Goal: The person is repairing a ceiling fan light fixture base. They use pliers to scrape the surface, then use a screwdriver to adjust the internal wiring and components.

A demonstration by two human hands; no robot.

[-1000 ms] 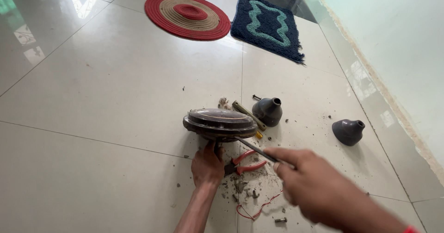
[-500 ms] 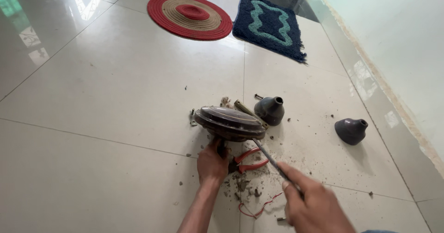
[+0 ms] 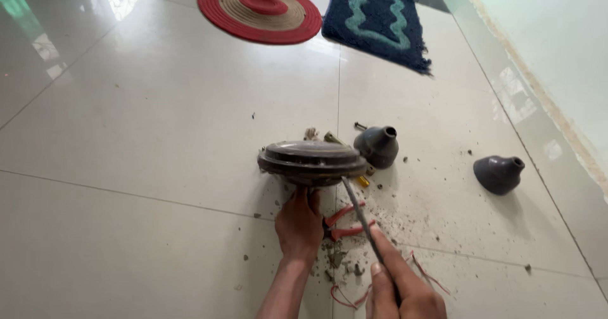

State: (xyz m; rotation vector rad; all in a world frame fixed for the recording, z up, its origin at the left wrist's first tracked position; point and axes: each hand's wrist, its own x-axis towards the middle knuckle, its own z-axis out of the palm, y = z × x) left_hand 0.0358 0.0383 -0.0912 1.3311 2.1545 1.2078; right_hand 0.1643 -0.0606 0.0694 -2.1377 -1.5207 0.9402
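A round dark fan motor housing is held up off the tiled floor. My left hand grips it from beneath. My right hand is closed on a long thin metal tool, whose tip meets the housing's near right edge. Red-handled pliers lie on the floor between my hands, among grit and bits of red wire.
Two dark grey bell-shaped covers sit to the right, one just behind the housing and one farther off. A yellow-handled tool peeks out under the housing. A round red mat and a blue rug lie beyond.
My right hand has drawn back toward the lower edge of view while keeping the tool on the housing. The view has shifted, so the housing sits slightly more to the right.
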